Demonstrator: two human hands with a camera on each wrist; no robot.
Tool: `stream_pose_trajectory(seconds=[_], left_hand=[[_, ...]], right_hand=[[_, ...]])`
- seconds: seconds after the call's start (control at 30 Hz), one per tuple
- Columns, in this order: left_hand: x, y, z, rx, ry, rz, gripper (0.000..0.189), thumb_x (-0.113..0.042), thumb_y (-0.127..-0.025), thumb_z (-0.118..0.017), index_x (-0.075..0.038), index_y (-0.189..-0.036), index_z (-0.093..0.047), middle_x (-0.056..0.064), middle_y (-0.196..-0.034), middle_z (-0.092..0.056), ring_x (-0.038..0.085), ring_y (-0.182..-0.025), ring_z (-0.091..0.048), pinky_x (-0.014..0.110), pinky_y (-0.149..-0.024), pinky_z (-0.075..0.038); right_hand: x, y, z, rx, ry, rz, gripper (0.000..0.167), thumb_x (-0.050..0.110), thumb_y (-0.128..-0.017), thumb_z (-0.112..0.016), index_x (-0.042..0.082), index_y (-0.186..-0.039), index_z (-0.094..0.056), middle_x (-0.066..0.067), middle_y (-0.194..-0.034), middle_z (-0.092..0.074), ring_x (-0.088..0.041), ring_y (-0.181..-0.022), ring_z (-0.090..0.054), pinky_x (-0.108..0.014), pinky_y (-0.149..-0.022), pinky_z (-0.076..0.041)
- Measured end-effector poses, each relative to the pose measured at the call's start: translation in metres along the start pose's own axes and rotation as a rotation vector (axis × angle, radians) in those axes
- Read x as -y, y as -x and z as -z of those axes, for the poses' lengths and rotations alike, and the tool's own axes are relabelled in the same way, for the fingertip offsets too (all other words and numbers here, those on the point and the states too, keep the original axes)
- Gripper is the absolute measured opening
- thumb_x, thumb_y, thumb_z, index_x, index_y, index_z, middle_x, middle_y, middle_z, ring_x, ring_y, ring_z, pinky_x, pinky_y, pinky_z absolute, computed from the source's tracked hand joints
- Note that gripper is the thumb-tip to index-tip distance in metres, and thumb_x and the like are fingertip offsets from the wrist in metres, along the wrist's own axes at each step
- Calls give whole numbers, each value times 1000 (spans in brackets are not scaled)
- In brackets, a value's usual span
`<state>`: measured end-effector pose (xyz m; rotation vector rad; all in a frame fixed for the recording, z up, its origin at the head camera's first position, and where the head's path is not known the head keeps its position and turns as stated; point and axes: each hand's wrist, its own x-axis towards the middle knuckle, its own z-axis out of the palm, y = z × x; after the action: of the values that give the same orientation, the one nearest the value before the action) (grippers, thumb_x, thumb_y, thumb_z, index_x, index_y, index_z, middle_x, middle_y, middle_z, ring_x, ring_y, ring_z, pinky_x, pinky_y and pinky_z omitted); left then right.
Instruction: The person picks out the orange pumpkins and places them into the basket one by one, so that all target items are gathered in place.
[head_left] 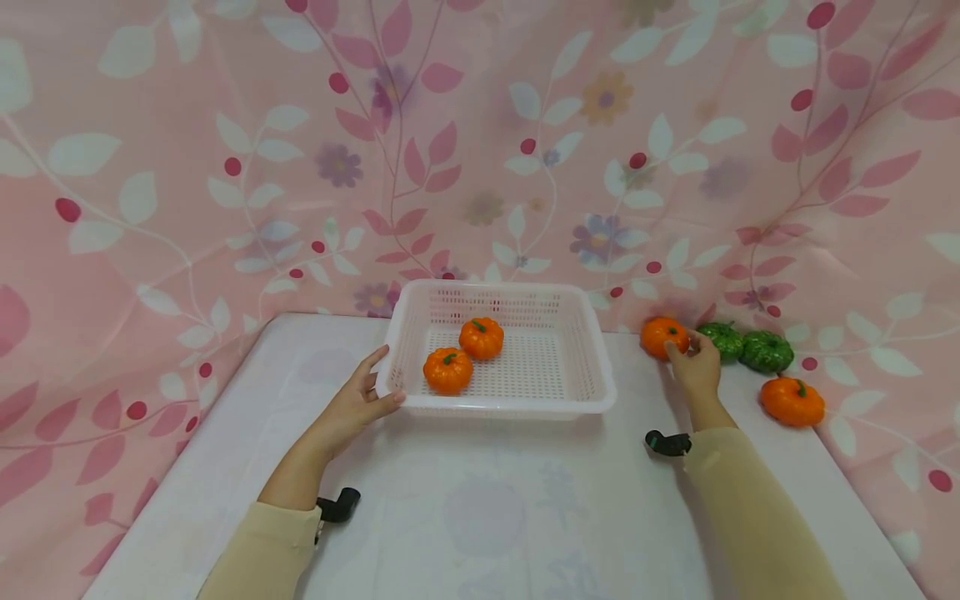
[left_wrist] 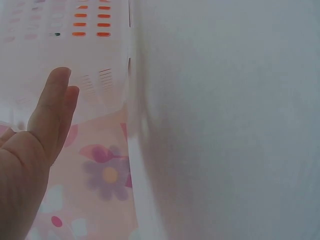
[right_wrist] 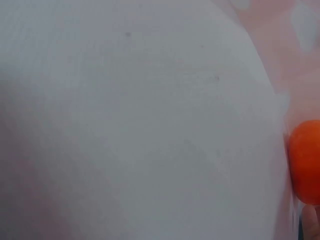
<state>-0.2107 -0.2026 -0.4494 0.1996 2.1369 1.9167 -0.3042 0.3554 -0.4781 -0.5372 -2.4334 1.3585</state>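
A white slotted plastic basket stands on the table with two small orange pumpkins, one near its front left and one farther back. My left hand holds the basket's front left corner, thumb over the rim and fingers along the outer side; the left wrist view shows two fairly straight fingers by the wall. To the basket's right, my right hand grips another orange pumpkin between thumb and fingers. Only part of that pumpkin and a fingertip appear in the right wrist view.
Two green pumpkins sit just right of my right hand. Another orange pumpkin lies nearer the table's right edge. A pink floral cloth hangs behind the white-covered table.
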Motion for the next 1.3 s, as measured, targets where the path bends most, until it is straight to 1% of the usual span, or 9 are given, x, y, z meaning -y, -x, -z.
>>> stream_pose_trajectory(seconds=[0.13,0.33,0.47,0.63,0.93,1.1,1.3], left_hand=[[0,0,0,3,5,0,95,-15,-94,-72,-26,-162,-7,25,-152,-35,28,-116,-56,28,-98,-50],[0,0,0,4,-1,-2,94,-15,-94,-71,-26,-162,-7,25,-152,-35,29,-117,-56,30,-99,-49],[0,1,0,3,-2,2,93,-15,-95,-71,-26,-162,-7,24,-152,-35,30,-118,-55,33,-101,-48],[0,0,0,-1,-6,10,94,-19,-94,-73,-28,-161,-9,22,-152,-36,30,-118,-55,37,-103,-46],[0,1,0,-2,-6,9,94,-17,-94,-73,-28,-161,-8,22,-152,-36,29,-116,-56,33,-101,-48],[0,1,0,4,-8,-5,95,-19,-93,-74,-28,-161,-8,22,-152,-36,28,-117,-56,31,-100,-49],[1,1,0,14,8,-20,96,-18,-93,-74,-27,-161,-8,23,-152,-35,29,-119,-55,28,-97,-50]], right_hand=[[-2,-4,-1,-8,13,5,58,25,-100,-60,2,-150,-42,-23,-143,-45,-36,-125,-44,-48,-106,-38],[-3,-9,-2,-9,16,6,62,26,-99,-61,0,-150,-39,-26,-142,-45,-37,-126,-44,-48,-107,-38],[-5,-11,-4,15,-2,-23,65,28,-99,-61,0,-152,-36,-27,-148,-41,-39,-133,-42,-48,-111,-36],[-8,-13,-4,46,-19,-72,69,31,-99,-61,5,-155,-32,-25,-154,-36,-39,-140,-37,-48,-114,-33],[-6,-9,1,80,-34,-66,70,34,-100,-61,5,-156,-32,-23,-156,-35,-38,-141,-35,-48,-114,-32],[-6,-7,2,76,-28,-77,68,36,-100,-60,8,-156,-33,-20,-157,-35,-36,-142,-35,-47,-115,-31],[-5,-4,5,67,-22,-49,68,35,-100,-61,10,-157,-33,-18,-157,-37,-34,-142,-37,-47,-114,-34]])
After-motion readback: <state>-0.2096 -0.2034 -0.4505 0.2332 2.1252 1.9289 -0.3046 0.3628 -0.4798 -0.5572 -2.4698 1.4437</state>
